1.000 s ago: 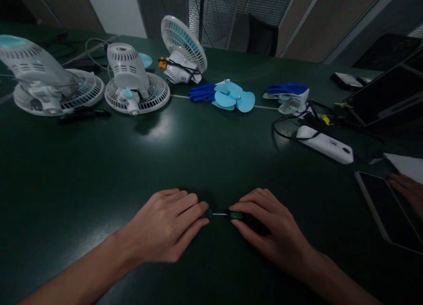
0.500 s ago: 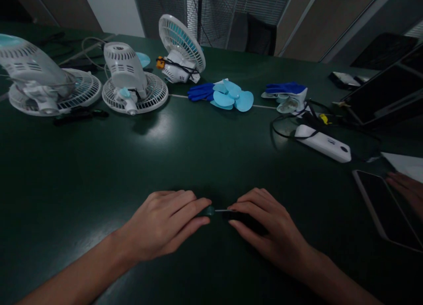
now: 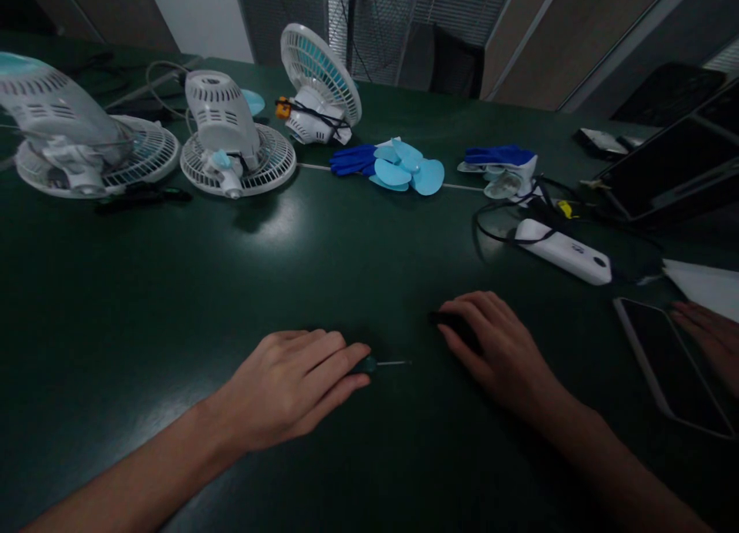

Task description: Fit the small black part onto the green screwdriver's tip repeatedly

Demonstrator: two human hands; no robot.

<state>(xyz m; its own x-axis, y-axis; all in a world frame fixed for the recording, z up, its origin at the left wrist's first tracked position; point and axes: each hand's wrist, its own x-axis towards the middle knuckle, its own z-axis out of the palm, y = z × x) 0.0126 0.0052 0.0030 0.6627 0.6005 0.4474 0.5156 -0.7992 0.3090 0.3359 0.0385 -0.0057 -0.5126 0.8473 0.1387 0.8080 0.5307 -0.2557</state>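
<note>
The dark green counter (image 3: 231,286), glossy where light reflects, stretches back toward window blinds (image 3: 456,13) and a dark chair (image 3: 459,63). White fans (image 3: 222,125) occupy its far left. Near the front edge, the left hand (image 3: 292,387) has its fingers closed around a screwdriver (image 3: 365,364), shaft pointing right; the right hand's (image 3: 496,356) fingers, slightly parted, curl over a dark object (image 3: 462,330), apart from the tip.

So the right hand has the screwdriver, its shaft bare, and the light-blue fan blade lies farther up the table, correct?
Wrong hand: the head view shows the left hand gripping the screwdriver; the right hand has a dark item. The rest holds: shaft bare, light-blue fan blade farther up the table.
</note>
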